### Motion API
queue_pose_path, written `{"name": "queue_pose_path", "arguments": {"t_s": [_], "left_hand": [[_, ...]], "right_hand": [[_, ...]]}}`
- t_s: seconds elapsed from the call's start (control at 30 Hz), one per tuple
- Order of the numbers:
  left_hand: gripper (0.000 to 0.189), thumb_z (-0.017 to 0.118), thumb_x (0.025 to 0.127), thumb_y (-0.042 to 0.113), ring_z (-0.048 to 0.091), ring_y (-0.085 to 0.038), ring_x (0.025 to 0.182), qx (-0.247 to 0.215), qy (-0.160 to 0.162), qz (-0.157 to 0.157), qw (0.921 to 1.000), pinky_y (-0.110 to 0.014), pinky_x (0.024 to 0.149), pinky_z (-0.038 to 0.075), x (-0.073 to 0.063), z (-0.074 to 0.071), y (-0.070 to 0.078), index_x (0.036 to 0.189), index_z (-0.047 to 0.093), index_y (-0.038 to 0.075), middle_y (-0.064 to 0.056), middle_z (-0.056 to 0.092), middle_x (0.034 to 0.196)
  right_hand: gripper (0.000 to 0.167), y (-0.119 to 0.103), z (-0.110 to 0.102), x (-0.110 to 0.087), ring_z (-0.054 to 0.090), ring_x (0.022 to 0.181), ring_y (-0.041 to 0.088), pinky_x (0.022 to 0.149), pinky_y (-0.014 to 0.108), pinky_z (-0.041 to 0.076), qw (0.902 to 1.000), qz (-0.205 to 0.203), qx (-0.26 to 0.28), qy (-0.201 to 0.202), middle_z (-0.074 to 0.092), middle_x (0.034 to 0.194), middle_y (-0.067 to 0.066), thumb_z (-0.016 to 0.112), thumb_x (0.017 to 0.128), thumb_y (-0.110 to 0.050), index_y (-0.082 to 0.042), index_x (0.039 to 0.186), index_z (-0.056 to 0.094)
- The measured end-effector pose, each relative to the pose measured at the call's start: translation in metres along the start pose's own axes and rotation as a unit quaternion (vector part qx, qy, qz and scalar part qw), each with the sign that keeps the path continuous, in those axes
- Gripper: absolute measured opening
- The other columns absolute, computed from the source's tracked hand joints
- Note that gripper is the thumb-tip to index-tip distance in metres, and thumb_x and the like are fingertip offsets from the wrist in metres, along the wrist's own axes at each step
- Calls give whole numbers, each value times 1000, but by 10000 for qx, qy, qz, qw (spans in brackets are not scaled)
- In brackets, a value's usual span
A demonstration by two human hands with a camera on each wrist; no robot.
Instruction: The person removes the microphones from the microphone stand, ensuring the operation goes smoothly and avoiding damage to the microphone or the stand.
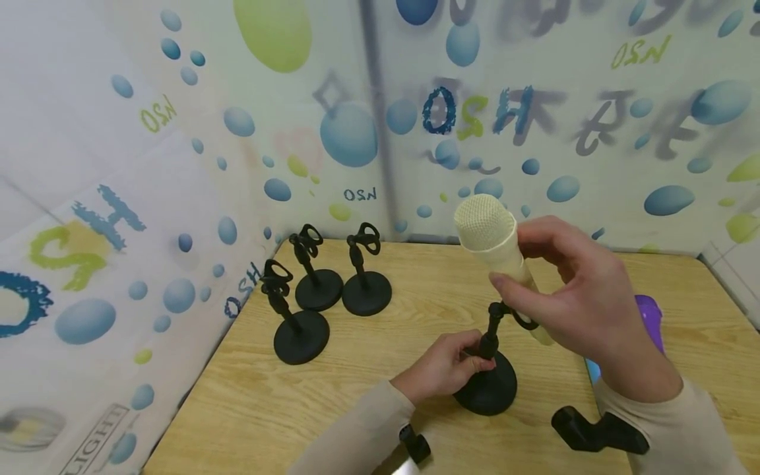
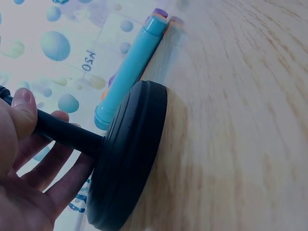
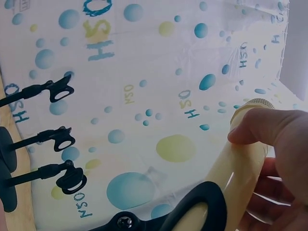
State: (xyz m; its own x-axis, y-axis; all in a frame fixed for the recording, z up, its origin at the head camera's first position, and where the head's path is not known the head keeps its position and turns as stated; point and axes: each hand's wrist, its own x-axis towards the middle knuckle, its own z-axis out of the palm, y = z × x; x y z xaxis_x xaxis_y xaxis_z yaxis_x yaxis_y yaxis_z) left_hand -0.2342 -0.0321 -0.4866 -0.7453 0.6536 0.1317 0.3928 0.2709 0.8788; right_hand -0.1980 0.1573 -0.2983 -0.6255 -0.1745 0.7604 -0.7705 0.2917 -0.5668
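Note:
My right hand (image 1: 584, 297) grips a cream microphone (image 1: 488, 227) just below its mesh head, thumb on one side and fingers on the other. The microphone tilts, head up and to the left. Its lower body passes through the black ring clip (image 3: 219, 195) of a small desk microphone stand (image 1: 489, 389). My left hand (image 1: 442, 366) holds this stand by its short pole (image 2: 72, 137), just above the round base (image 2: 130, 154). That base sits on the wooden table. In the right wrist view, my thumb lies along the microphone near its head.
Three more black microphone stands, a front one (image 1: 301, 336) and two behind (image 1: 318, 290) (image 1: 367, 293), stand at the table's left with vacant clips. A purple object (image 1: 650, 316) lies right, partly behind my right hand. A teal cylinder (image 2: 132, 67) lies beyond the base. Patterned sheets (image 1: 350, 135) border the table.

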Motion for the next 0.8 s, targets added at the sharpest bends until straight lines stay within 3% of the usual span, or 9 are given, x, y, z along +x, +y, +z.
{"name": "queue_pose_path", "arguments": {"t_s": [0.8], "left_hand": [[13, 68, 107, 10, 72, 1, 106, -128, 204, -171, 9996, -15, 90, 58, -5, 5, 5, 117, 72, 3, -10, 80, 117]], "right_hand": [[51, -7, 2, 11, 73, 101, 8, 94, 13, 57, 9999, 44, 118, 64, 76, 111, -6, 82, 70, 26, 6, 116, 73]]}}
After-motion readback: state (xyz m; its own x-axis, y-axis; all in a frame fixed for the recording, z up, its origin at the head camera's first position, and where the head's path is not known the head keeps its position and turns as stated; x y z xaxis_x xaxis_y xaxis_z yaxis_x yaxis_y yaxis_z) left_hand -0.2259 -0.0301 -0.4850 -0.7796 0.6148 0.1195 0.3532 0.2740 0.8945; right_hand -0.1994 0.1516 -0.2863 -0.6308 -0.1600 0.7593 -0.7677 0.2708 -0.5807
